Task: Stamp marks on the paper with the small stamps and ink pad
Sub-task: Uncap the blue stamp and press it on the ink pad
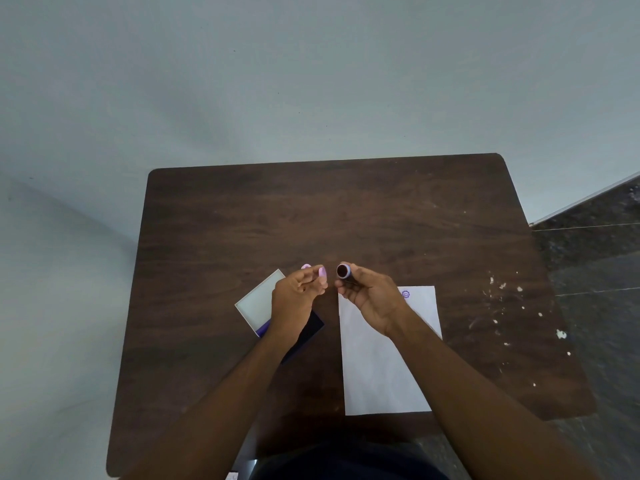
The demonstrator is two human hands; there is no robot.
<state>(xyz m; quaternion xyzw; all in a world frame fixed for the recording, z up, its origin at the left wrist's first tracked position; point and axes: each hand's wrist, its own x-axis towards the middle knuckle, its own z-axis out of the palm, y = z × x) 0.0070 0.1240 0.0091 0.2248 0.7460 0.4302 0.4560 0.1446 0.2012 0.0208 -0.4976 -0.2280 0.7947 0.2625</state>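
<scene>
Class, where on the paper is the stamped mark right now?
The purple stamped mark sits at the far right corner of the paper, just beside the right hand.

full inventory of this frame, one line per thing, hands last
table: 1, dark brown wood, centre of view, pale specks on its right side
paper: 1, white sheet, on the table under the right arm
stamped mark: 1, purple, top corner of the paper
ink pad: 1, dark, partly hidden under the left hand, open lid pale inside
stamp: 1, bluish rim with dark face, in the right hand
cap: 1, pink, at the left fingertips; it may be a second stamp
wall: pale grey
floor: dark speckled, right
left hand: 1, above the ink pad
right hand: 1, above the paper
</scene>
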